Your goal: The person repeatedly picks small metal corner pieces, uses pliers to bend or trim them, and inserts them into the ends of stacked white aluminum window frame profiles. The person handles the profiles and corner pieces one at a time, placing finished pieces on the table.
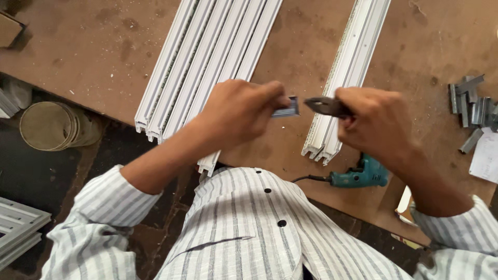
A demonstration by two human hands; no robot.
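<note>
Brown workbench (93, 57) carries white profiles (207, 57). Left hand (236, 114) is clamped on a small metal clip (288, 108), mostly hidden. Right hand (376, 122) grips pliers (324, 106), handles concealed, their tip near the clip.

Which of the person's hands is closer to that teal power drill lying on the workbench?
The right hand, gripping pliers, is just above the drill. The left hand, holding a small metal piece, is farther away, up and to the drill's left.

Profiles (207, 57) lie on the workbench (93, 46), brackets (472, 106) at its right, a drill (360, 176) near its front edge.
</note>
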